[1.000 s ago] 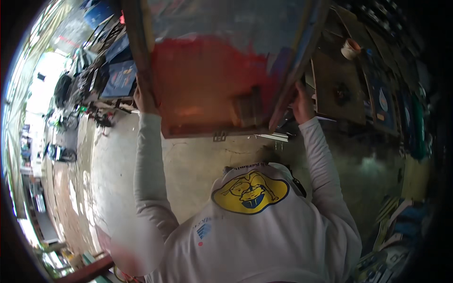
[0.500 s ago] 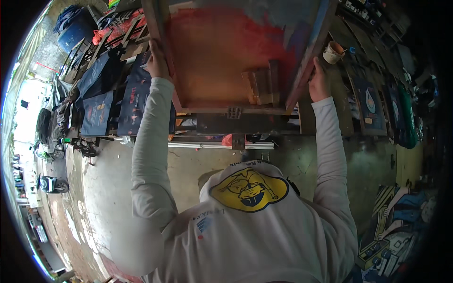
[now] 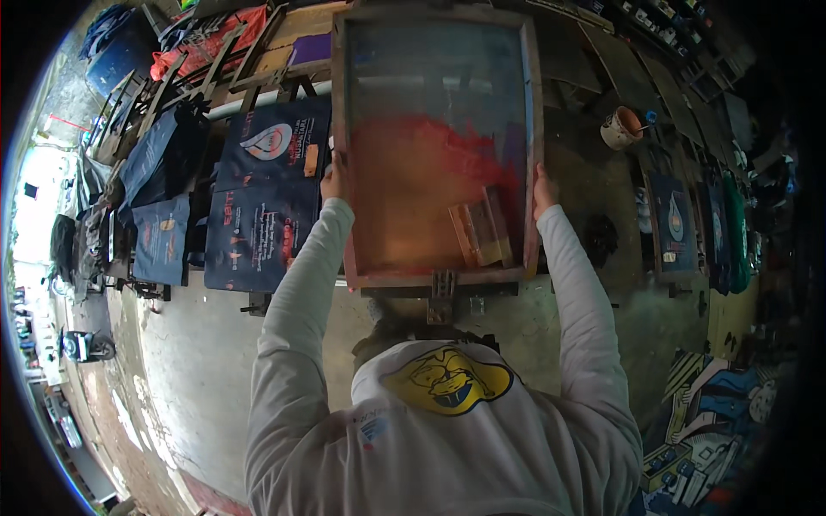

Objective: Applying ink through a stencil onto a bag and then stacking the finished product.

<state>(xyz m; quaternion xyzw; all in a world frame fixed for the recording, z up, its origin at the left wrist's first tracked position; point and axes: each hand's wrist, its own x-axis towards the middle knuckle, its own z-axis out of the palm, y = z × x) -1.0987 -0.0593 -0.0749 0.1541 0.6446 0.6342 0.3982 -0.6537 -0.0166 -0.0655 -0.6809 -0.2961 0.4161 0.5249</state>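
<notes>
A wooden screen-printing frame (image 3: 531,95) lies low over the dark table, its mesh stained grey, red and orange. My left hand (image 3: 334,184) grips its left rail, and my right hand (image 3: 544,191) is closed round the right rail; the fingers under the wood are partly hidden. Inside the frame, in the near right corner, a wooden squeegee (image 3: 495,227) rests on the mesh. A metal hinge clamp (image 3: 443,285) meets the frame's near rail at the middle.
Dark printed fabric bags (image 3: 258,193) lie flat to the left of the frame. To the right stand a paint-stained bucket (image 3: 621,129) and another printed piece (image 3: 675,219) on the table. A blue drum (image 3: 120,64) is at the far left, and a painted panel (image 3: 718,413) sits lower right.
The frame has come down from a raised, tilted position to lie nearly flat, both hands lowering with it. More of the printed bags at left now shows.
</notes>
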